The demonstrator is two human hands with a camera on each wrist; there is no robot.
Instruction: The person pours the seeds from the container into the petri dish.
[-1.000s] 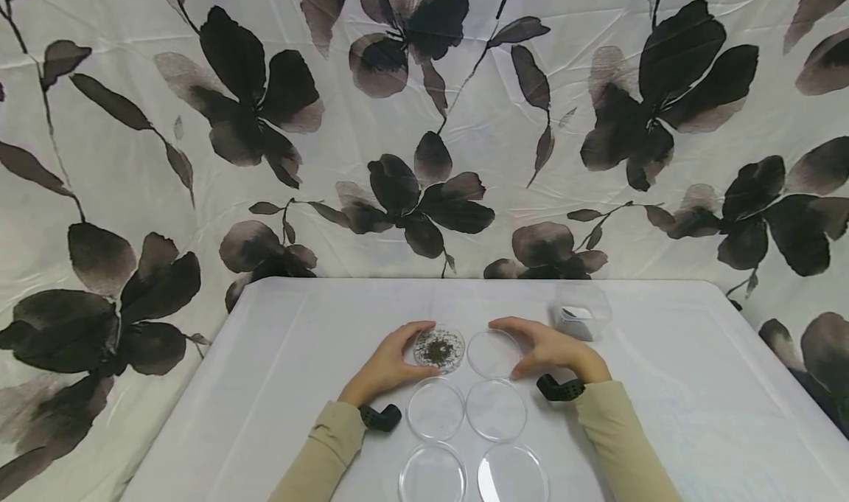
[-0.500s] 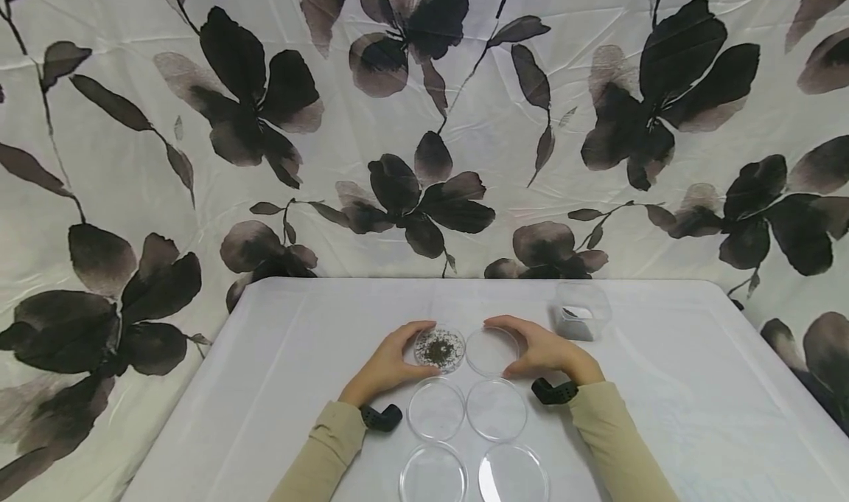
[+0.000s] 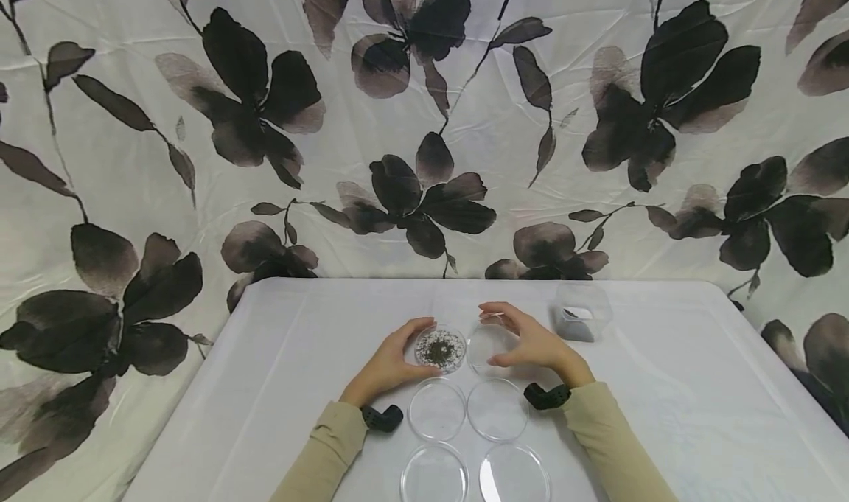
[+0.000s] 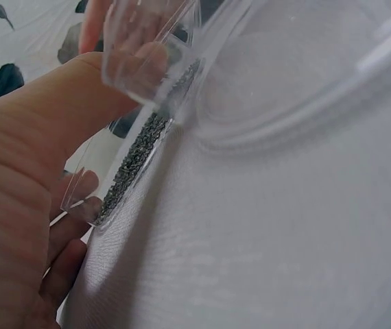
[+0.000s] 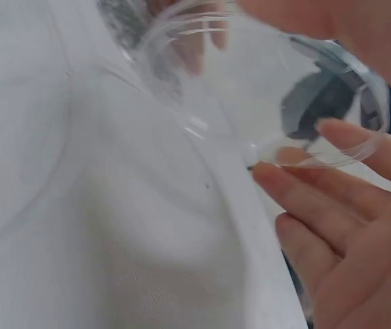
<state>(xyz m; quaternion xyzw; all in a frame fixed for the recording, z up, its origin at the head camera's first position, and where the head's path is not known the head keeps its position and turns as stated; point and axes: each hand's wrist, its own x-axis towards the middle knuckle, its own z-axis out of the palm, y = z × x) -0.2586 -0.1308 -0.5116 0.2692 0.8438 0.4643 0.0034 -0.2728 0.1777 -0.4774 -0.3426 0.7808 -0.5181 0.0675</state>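
Observation:
My left hand [image 3: 390, 358] holds a clear petri dish [image 3: 441, 349] of small dark grains, thumb at the near side and fingers at the far side. The left wrist view shows the grains [image 4: 137, 159] in a layer along the dish's bottom. With thumb and fingertips, my right hand [image 3: 540, 347] grips a clear round petri dish part [image 5: 243, 82], tilted and raised off the table. Whether it is a lid or a base I cannot tell. Below it, a round clear outline [image 3: 479, 351] lies beside the grain dish.
Several clear round dish parts lie nearer me in two columns, among them a left one [image 3: 435, 410] and a right one [image 3: 497, 410]. A clear box [image 3: 582, 314] with something dark inside stands back right on the white table [image 3: 663, 384]. Behind hangs a floral cloth [image 3: 424, 119].
My right hand has moved left and up, lifting the clear dish part from the table and tilting it. The left hand and the grain dish have stayed put.

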